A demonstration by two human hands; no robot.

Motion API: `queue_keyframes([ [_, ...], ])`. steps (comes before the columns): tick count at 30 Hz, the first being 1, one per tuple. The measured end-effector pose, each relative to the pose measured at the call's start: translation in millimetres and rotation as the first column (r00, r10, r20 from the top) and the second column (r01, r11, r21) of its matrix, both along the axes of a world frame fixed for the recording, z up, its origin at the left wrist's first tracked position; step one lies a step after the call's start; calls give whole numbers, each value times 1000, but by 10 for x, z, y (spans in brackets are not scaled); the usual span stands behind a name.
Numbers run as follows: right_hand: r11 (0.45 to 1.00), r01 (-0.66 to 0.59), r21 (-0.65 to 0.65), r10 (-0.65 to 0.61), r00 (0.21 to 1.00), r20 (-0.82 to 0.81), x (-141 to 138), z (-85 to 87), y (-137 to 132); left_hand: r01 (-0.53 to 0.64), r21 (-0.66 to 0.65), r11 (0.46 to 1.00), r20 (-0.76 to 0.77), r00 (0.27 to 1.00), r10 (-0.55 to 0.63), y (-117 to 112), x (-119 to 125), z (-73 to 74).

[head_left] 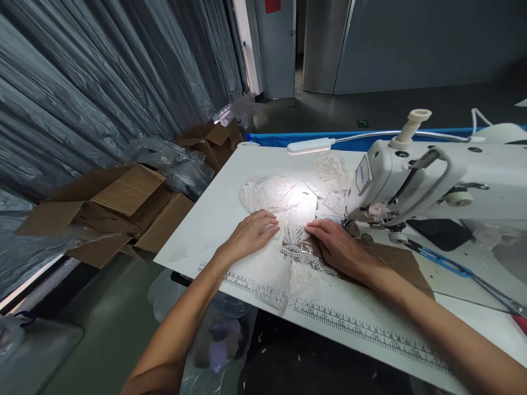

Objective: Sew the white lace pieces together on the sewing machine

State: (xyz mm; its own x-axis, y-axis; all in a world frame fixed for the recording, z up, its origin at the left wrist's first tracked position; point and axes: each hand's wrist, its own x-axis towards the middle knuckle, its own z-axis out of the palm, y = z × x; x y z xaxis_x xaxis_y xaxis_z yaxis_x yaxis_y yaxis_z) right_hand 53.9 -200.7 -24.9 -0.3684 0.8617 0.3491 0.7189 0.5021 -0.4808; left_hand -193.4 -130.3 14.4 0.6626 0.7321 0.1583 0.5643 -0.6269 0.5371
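Observation:
White lace fabric point(294, 233) lies bunched on the sewing table, with a scalloped trim running below it. At the lace's left side, my left hand point(253, 236) has its thumb and fingertips drawn together on the fabric. My right hand point(340, 247) holds the opposite side with close-set fingertips; its thumb is mostly hidden. Just right of my right hand stands the white sewing machine point(382, 175), its needle area partly covered. Sheer white fabric point(267, 274) spreads toward the table's front edge.
Behind my hands lie more lace pieces point(263, 192), under a lit lamp point(310, 146). Blue-handled scissors or snips point(447, 260) rest at right. A ruler scale point(349, 323) marks the front edge. Open cardboard boxes point(123, 203) stand left of the table.

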Motion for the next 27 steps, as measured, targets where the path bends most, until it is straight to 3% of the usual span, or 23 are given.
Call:
queue_keyframes([
  [7, 995, 13, 95, -9, 999, -39, 85, -121, -49, 18, 105, 994, 59, 998, -25, 34, -16, -211],
  [20, 998, 40, 43, -35, 994, -99, 87, -132, -76, -30, 3, 1000, 95, 995, 29, 48, -75, -207],
  [27, 996, 30, 90, -23, 997, -78, 90, -127, -78, -88, 7, 996, 133, 987, 87, 31, -53, -208],
])
